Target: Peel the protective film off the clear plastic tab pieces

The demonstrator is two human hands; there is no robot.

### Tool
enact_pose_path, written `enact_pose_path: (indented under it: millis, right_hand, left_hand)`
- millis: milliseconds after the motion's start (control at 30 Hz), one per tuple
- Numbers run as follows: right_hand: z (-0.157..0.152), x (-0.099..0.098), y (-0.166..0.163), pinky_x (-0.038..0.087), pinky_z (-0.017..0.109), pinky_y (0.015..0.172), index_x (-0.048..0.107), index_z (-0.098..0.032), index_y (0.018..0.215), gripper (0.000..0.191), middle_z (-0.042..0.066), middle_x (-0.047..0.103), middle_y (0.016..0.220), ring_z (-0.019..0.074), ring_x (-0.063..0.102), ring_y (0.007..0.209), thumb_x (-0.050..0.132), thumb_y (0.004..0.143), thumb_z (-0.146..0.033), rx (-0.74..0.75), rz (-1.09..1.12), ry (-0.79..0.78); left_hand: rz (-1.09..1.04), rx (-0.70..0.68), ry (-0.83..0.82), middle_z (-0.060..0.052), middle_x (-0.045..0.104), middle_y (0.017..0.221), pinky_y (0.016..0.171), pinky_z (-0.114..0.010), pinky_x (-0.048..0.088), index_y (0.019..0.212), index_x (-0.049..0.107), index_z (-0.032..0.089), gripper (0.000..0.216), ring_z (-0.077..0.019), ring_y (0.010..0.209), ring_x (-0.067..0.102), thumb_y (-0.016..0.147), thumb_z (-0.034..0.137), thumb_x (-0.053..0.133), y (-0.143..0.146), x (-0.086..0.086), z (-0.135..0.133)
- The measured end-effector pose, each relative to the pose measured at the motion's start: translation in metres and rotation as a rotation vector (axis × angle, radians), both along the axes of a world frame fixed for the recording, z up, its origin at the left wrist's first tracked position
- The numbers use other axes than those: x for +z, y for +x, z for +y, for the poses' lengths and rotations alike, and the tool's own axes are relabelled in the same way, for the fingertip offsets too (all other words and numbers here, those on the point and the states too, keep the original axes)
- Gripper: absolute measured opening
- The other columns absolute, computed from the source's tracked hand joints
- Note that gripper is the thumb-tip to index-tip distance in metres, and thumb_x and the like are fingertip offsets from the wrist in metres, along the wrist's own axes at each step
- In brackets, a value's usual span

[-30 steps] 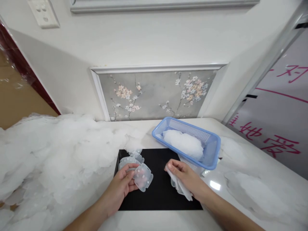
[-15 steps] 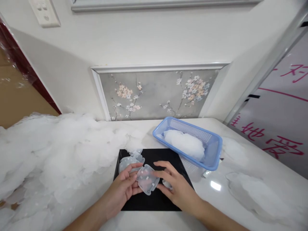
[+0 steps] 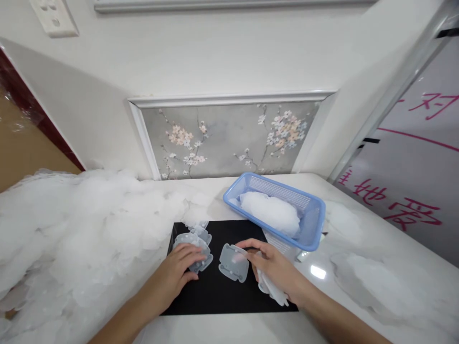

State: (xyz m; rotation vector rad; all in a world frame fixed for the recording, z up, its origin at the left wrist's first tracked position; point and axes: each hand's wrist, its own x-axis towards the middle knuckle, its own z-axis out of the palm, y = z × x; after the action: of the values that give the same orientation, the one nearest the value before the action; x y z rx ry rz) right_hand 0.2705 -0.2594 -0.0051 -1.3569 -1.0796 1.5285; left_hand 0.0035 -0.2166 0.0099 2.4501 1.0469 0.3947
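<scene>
My right hand grips a translucent, rounded-square plastic piece by its upper right edge, over the black mat. More such pieces form a stack tucked under its palm. To the left, my left hand rests its stretched fingers on another translucent piece, the thumb apart from them. Beyond those fingers, a few more pieces overlap at the mat's left edge. Small dots and notched corners show on the pieces.
A big heap of translucent pieces covers the table's left side. Behind the mat, a blue basket holds a white bundle of similar pieces. A wall with a floral panel stands at the back, and a whiteboard at the right.
My left hand has let go of the piece it held and moved left onto the pieces there. My right hand now holds a piece, with the stack under its palm. The view has shifted slightly.
</scene>
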Motion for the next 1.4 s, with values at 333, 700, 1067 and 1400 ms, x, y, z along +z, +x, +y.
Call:
enact_pose_path:
  millis: [333, 700, 1067, 1400]
  right_hand:
    - [0.002, -0.012, 0.005, 0.035, 0.024, 0.044, 0.062, -0.02, 0.1, 0.038, -0.003, 0.059, 0.068, 0.0099, 0.047, 0.045, 0.06, 0.071, -0.044, 0.014, 0.067, 0.029]
    - [0.0, -0.005, 0.002, 0.039, 0.025, 0.045, 0.058, -0.021, 0.099, 0.046, -0.001, 0.059, 0.088, 0.0081, 0.049, 0.046, 0.063, 0.07, -0.057, 0.013, 0.003, 0.02]
    - [0.004, -0.014, 0.003, 0.043, 0.031, 0.058, 0.064, -0.022, 0.085, 0.029, 0.0, 0.06, 0.072, 0.0167, 0.054, 0.058, 0.057, 0.079, -0.05, -0.096, -0.224, 0.261]
    - [-0.003, -0.011, -0.005, 0.038, 0.029, 0.056, 0.041, -0.024, 0.064, 0.026, -0.002, 0.046, 0.064, 0.0164, 0.044, 0.058, 0.059, 0.08, -0.032, -0.024, -0.474, 0.461]
  left_hand:
    - [-0.128, 0.217, -0.064, -0.005, 0.068, 0.109, 0.092, -0.035, 0.048, 0.083, 0.063, 0.024, 0.02, -0.0222, 0.108, 0.06, 0.092, 0.034, 0.049, 0.007, 0.016, -0.011]
    - [-0.722, 0.622, -0.912, 0.001, 0.058, 0.082, 0.064, -0.022, 0.042, 0.089, 0.051, 0.023, 0.033, -0.0142, 0.079, 0.056, 0.084, 0.055, 0.057, 0.015, 0.013, -0.02]
    - [-0.964, 0.397, -1.237, -0.013, 0.06, 0.125, 0.093, -0.045, 0.048, 0.118, 0.049, 0.019, 0.047, -0.026, 0.111, 0.06, 0.091, 0.057, 0.042, 0.023, 0.014, -0.021]
    - [-1.001, 0.296, -1.301, -0.014, 0.057, 0.128, 0.098, -0.049, 0.045, 0.121, 0.048, 0.018, 0.054, -0.0264, 0.114, 0.058, 0.091, 0.061, 0.037, 0.029, 0.012, -0.023]
